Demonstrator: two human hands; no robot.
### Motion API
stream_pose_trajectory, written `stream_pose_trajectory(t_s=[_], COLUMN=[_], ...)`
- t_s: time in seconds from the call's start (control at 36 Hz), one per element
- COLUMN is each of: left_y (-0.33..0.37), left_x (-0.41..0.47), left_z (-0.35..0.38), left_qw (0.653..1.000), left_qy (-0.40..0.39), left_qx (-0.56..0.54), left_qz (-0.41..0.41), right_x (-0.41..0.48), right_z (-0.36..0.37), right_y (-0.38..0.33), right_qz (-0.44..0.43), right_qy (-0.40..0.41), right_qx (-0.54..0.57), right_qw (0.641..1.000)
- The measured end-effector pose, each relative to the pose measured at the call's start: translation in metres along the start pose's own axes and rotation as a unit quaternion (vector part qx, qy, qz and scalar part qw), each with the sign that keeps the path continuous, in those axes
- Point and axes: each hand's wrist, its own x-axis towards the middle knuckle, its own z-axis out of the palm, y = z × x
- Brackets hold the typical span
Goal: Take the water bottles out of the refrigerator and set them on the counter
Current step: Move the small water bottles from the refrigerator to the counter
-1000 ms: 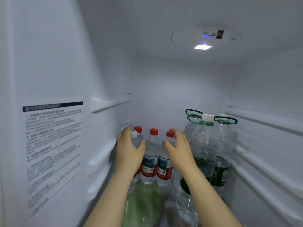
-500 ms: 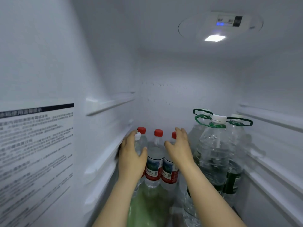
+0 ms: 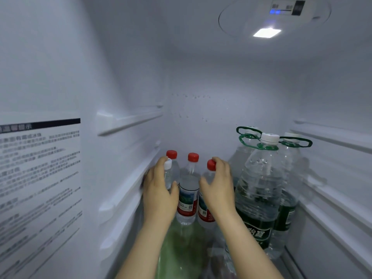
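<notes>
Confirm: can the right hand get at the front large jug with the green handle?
Probably yes. The large jug stands just beside the right hand with nothing between them, but that hand holds a red-capped bottle and must release it first.

Dim, bluish ceiling lamp (image 3: 266, 33) glow

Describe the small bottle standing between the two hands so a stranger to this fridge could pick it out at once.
Look inside the refrigerator, left of the big green-handled jugs, at the small bottles. The left hand grips a white-capped bottle, the right hand a red-capped bottle. The middle bottle stands between them, ungripped, its red cap fully showing.
</notes>
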Motion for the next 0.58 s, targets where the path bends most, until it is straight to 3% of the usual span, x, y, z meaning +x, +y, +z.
stream_pose_trajectory(t_s=[0.19, 0.39, 0.58], left_y=[0.003, 0.001, -0.008], left_x=[-0.006, -0.004, -0.001], left_z=[0.001, 0.000, 0.005], left_qw=[1.000, 0.999, 0.998], left_qy=[-0.007, -0.013, -0.018], left_qx=[0.002, -0.030, -0.026], left_qz=[0.009, -0.020, -0.047], right_x=[-0.017, -0.019, -0.018], right_z=[0.011, 0.024, 0.031], right_y=[0.004, 0.016, 0.020], right_qz=[-0.013, 0.051, 0.052], right_qy=[0.073, 0.005, -0.031], right_qx=[0.061, 0.128, 0.131], right_qw=[0.995, 0.991, 0.990])
